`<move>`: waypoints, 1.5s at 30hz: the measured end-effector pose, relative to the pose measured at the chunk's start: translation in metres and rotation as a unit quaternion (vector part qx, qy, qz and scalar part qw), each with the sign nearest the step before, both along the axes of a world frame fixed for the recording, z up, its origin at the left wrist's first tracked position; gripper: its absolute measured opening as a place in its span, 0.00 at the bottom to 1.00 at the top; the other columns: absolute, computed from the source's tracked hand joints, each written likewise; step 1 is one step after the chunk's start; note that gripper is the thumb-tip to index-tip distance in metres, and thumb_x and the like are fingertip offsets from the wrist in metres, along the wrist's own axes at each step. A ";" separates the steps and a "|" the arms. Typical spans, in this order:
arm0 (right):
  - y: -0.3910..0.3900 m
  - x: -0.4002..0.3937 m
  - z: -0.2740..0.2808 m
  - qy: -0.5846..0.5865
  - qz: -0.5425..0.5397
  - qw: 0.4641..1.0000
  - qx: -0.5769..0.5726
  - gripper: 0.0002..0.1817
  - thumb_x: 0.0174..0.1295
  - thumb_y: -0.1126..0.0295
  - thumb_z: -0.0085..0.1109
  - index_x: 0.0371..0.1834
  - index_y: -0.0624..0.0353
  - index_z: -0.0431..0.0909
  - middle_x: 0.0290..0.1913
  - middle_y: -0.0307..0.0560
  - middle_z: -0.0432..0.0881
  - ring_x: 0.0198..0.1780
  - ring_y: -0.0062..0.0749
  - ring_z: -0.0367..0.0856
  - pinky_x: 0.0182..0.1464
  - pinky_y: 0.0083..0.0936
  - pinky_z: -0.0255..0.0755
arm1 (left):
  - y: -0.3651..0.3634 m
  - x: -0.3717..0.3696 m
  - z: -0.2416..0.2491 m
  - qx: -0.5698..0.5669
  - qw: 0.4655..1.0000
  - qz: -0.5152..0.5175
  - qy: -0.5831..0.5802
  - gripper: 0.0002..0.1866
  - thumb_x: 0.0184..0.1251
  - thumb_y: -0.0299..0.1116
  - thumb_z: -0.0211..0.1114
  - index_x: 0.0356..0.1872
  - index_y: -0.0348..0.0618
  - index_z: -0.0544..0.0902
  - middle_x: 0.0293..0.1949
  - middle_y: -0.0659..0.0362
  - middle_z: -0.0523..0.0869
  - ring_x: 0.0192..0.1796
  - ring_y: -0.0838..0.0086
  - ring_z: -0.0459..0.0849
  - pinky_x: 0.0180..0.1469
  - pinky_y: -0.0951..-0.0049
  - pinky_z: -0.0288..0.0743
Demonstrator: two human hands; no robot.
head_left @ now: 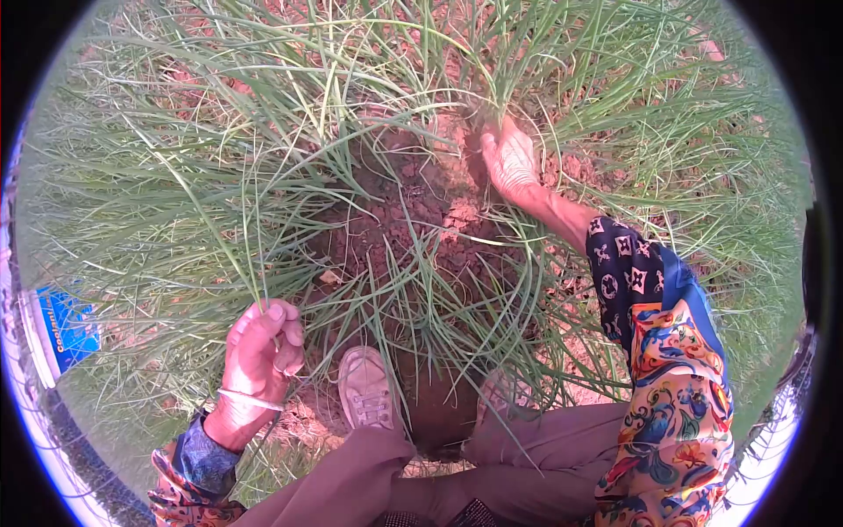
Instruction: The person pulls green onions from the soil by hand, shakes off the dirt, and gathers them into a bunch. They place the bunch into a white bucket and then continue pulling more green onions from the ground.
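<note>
Thin green blades (233,237) rise from between the thumb and fingers of my left hand (266,338), which is closed in a pinch at the lower left, above the grass-like plants. My right hand (509,158) reaches forward to the base of a green clump (502,75) at the upper middle. Its fingertips are partly hidden at the stems, close to the soil, and its fingers look closed round them. Between my hands lies reddish-brown soil (430,198) with loose clods.
Dense long green leaves (132,193) spread on both sides. More leaves (430,307) lie over the soil before my feet. A light shoe (367,388) stands at the lower middle. A blue printed item (70,329) is at the far left.
</note>
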State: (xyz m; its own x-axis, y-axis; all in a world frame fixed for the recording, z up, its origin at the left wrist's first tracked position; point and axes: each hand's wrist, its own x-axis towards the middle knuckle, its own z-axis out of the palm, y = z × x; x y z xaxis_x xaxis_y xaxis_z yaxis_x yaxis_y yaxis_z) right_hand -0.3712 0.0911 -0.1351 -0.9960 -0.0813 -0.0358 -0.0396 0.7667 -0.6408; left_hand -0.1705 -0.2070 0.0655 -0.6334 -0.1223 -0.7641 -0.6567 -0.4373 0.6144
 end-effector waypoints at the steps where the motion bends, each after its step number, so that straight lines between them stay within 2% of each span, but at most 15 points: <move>1: -0.001 -0.003 0.000 -0.033 -0.093 0.995 -0.007 0.18 0.57 0.65 0.50 0.48 0.63 0.72 0.32 0.62 0.80 0.38 0.59 0.79 0.43 0.47 0.72 | -0.001 0.000 0.002 0.000 1.000 0.000 0.002 0.10 0.67 0.37 0.58 0.37 0.40 0.77 0.25 0.60 0.77 0.17 0.83 0.65 0.20 0.81 0.63; 8: 0.016 -0.048 -0.020 -0.103 -0.330 0.937 0.047 0.19 0.54 0.58 0.59 0.44 0.60 0.77 0.37 0.58 0.82 0.42 0.48 0.81 0.48 0.34 0.73 | -0.003 0.001 0.003 -0.001 1.000 -0.004 0.000 0.10 0.68 0.37 0.57 0.38 0.40 0.76 0.25 0.61 0.76 0.17 0.83 0.64 0.21 0.81 0.62; 11: 0.047 -0.082 -0.097 -0.040 -0.454 0.812 -0.363 0.13 0.56 0.69 0.58 0.44 0.61 0.77 0.40 0.57 0.81 0.34 0.47 0.82 0.34 0.41 0.78 | -0.002 0.000 0.004 -0.005 1.000 -0.015 -0.002 0.11 0.69 0.39 0.56 0.38 0.41 0.74 0.25 0.61 0.75 0.17 0.82 0.63 0.21 0.80 0.60; 15: 0.071 -0.096 -0.103 -0.094 -0.191 0.975 0.068 0.15 0.60 0.74 0.56 0.51 0.63 0.73 0.37 0.56 0.80 0.24 0.36 0.82 0.20 0.35 0.81 | -0.003 0.001 0.005 -0.004 1.000 -0.014 -0.007 0.10 0.69 0.38 0.55 0.38 0.41 0.74 0.25 0.61 0.75 0.17 0.82 0.63 0.21 0.81 0.60; 19: 0.038 -0.049 -0.033 -0.034 -0.241 0.969 -0.031 0.12 0.60 0.64 0.54 0.34 0.63 0.78 0.24 0.56 0.80 0.28 0.39 0.81 0.29 0.37 0.71 | -0.007 0.003 0.002 0.029 0.999 0.014 -0.006 0.09 0.68 0.34 0.56 0.38 0.39 0.77 0.25 0.59 0.78 0.16 0.82 0.67 0.19 0.81 0.61; 22: 0.010 -0.004 0.001 -0.130 -0.181 0.953 -0.207 0.15 0.63 0.59 0.55 0.43 0.60 0.77 0.23 0.38 0.79 0.18 0.21 0.75 0.18 0.20 0.70 | -0.009 0.004 -0.002 0.016 1.000 0.014 -0.004 0.09 0.68 0.35 0.56 0.39 0.39 0.77 0.25 0.59 0.78 0.16 0.82 0.66 0.19 0.81 0.59; 25: -0.020 0.011 -0.005 -0.153 -0.101 0.966 -0.181 0.12 0.60 0.62 0.58 0.42 0.57 0.79 0.22 0.34 0.77 0.18 0.18 0.69 0.19 0.19 0.64 | -0.005 0.000 -0.001 0.018 1.000 0.007 -0.008 0.09 0.67 0.35 0.57 0.39 0.39 0.77 0.25 0.60 0.77 0.16 0.82 0.65 0.20 0.81 0.59; 26: -0.027 0.006 -0.013 -0.131 -0.093 0.964 -0.212 0.11 0.55 0.66 0.60 0.38 0.59 0.79 0.24 0.44 0.80 0.30 0.27 0.78 0.35 0.29 0.71 | -0.004 -0.002 -0.001 0.020 1.000 0.001 -0.005 0.10 0.67 0.35 0.57 0.39 0.39 0.76 0.25 0.60 0.77 0.17 0.82 0.65 0.20 0.81 0.59; 28: -0.032 -0.009 -0.014 -0.165 -0.107 0.954 -0.226 0.12 0.55 0.63 0.59 0.36 0.59 0.79 0.24 0.47 0.80 0.29 0.31 0.78 0.36 0.31 0.71 | -0.003 -0.003 0.000 0.022 1.000 -0.010 -0.004 0.10 0.67 0.36 0.57 0.38 0.39 0.76 0.24 0.60 0.77 0.17 0.82 0.65 0.20 0.81 0.60; 29: -0.026 -0.025 -0.046 -0.154 -0.108 0.962 -0.198 0.15 0.59 0.66 0.55 0.47 0.61 0.75 0.18 0.36 0.74 0.15 0.22 0.69 0.16 0.21 0.63 | -0.003 -0.003 0.001 0.019 1.000 -0.012 -0.006 0.10 0.68 0.36 0.57 0.38 0.39 0.76 0.25 0.60 0.77 0.17 0.82 0.64 0.20 0.81 0.60; 30: -0.027 -0.029 -0.043 -0.094 -0.125 0.978 -0.140 0.14 0.60 0.66 0.54 0.45 0.61 0.76 0.18 0.40 0.76 0.15 0.25 0.73 0.15 0.24 0.66 | -0.003 -0.002 0.002 0.016 1.000 -0.015 -0.007 0.10 0.68 0.37 0.57 0.38 0.40 0.75 0.25 0.60 0.76 0.16 0.82 0.64 0.20 0.81 0.60; 36: -0.040 -0.032 0.010 -0.119 -0.161 0.959 -0.202 0.15 0.60 0.62 0.54 0.45 0.58 0.80 0.24 0.50 0.81 0.18 0.33 0.80 0.22 0.29 0.75 | -0.007 0.007 0.007 0.003 1.000 0.010 -0.015 0.10 0.67 0.37 0.57 0.37 0.40 0.75 0.24 0.61 0.75 0.18 0.82 0.65 0.20 0.80 0.61; 37: -0.038 -0.045 -0.009 0.039 -0.085 0.994 0.065 0.18 0.59 0.59 0.56 0.46 0.59 0.79 0.28 0.56 0.82 0.29 0.44 0.84 0.35 0.37 0.77 | -0.006 0.007 0.007 -0.005 1.000 0.008 -0.021 0.10 0.68 0.38 0.58 0.36 0.41 0.74 0.24 0.61 0.75 0.18 0.82 0.65 0.20 0.80 0.61; 41: -0.040 -0.064 -0.011 -0.033 -0.063 0.993 0.093 0.23 0.57 0.53 0.59 0.43 0.63 0.78 0.38 0.65 0.81 0.45 0.57 0.79 0.49 0.44 0.71 | -0.006 0.006 0.011 -0.010 0.999 0.019 -0.047 0.10 0.67 0.38 0.58 0.36 0.42 0.74 0.24 0.61 0.75 0.18 0.81 0.65 0.20 0.80 0.62; 45: -0.030 -0.065 0.008 -0.022 -0.047 0.995 0.089 0.21 0.60 0.54 0.57 0.37 0.66 0.76 0.34 0.64 0.80 0.39 0.56 0.79 0.45 0.44 0.70 | 0.009 0.013 0.028 -0.027 0.999 0.014 -0.025 0.10 0.67 0.38 0.59 0.36 0.42 0.75 0.24 0.60 0.75 0.18 0.81 0.64 0.20 0.80 0.62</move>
